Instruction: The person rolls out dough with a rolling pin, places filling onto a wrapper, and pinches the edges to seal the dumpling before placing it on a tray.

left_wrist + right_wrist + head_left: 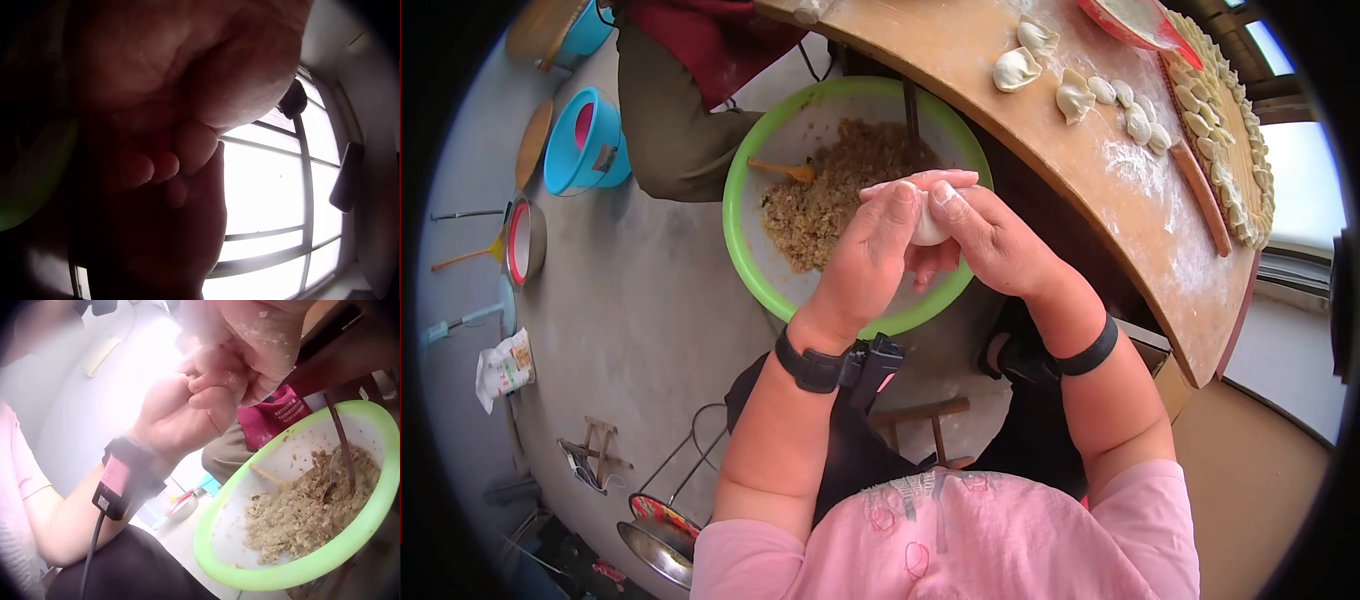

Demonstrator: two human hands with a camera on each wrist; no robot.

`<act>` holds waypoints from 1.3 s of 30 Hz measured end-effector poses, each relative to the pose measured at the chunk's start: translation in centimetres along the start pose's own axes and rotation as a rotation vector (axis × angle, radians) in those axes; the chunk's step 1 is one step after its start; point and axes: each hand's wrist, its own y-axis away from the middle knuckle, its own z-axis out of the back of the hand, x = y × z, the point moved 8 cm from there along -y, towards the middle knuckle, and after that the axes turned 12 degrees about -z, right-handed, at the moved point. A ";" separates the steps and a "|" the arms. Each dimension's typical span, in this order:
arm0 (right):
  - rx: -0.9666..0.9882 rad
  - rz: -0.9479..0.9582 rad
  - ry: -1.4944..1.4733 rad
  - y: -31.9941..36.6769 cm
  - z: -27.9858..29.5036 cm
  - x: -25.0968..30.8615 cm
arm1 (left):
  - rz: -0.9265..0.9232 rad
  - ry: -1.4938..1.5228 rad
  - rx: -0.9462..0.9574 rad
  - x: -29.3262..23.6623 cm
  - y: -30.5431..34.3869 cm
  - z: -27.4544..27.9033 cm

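In the centre of the head view, a white dough piece (pixel 929 231) was found enclosed between the left hand (pixel 867 250) and the right hand (pixel 1000 240); it was gripped from both sides, the thumbs being laid over it with their tips close together and fingers being curled about it beyond and beneath; how firmly it was squeezed could not be told; only a rounded patch was exposed, between the thumbs and below their tips in the frame; its long axis was covered and could not be established; neither hand was judged nearer, since contact was made by both; in the left wrist view the palms were lost in shadow, and in the right wrist view the piece was hidden by fingers

The joined hands were held over the lower right part of a green-rimmed bowl (pixel 733 210); the minced filling (pixel 800 222) was located to the upper left of the grip, with a wooden spoon (pixel 785 168) laid in it; in the right wrist view a metal spoon (pixel 333 475) was also noted there; across the upper right of the head view a floured table (pixel 960 60) was recorded, on which folded dumplings (pixel 1075 97), small dough lumps (pixel 1138 125) and a rolling pin (pixel 1200 198) were set, all well apart from the grip
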 end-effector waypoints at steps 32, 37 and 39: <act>-0.183 -0.005 -0.288 0.3 -0.1 -4.4 | 0.123 0.274 -0.028 3.3 1.7 -0.6; -0.077 -0.086 -0.103 0.9 0.9 -3.3 | 0.153 0.331 -0.077 2.9 1.6 -0.6; -0.276 0.093 -0.039 1.0 2.2 -2.3 | 0.174 0.285 -0.094 3.0 1.8 -0.5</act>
